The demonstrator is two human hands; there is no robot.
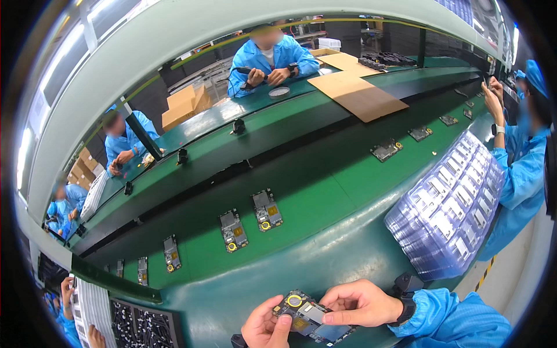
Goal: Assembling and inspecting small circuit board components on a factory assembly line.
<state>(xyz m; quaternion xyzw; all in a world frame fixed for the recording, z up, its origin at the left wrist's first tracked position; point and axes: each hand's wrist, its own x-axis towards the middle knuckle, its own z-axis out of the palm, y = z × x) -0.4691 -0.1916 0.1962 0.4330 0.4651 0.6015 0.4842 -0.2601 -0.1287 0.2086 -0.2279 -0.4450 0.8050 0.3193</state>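
Note:
Close to me, over the green worktop (pixel 255 290), I hold a dark circuit board (pixel 301 324) between both hands. It bears a yellow ring, silver metal shields and a gold-coloured patch. My left hand (pixel 264 326) pinches the end beside the yellow ring, thumb on top. My right hand (pixel 366 304) is closed at the board's other side, its thumb pressed on a pale silver shield and its fingers curled at the edge. Whether those fingers also hold some small part is hidden. Similar circuit boards (pixel 266 210) lie in a row on the green conveyor belt (pixel 325 200) beyond.
A stack of clear plastic trays (pixel 447 203) stands at the right, by a co-worker in blue (pixel 516 174). At lower left sits a black box of small dark parts (pixel 142 325). A cardboard sheet (pixel 357 95) lies across the line. Other people in blue work opposite.

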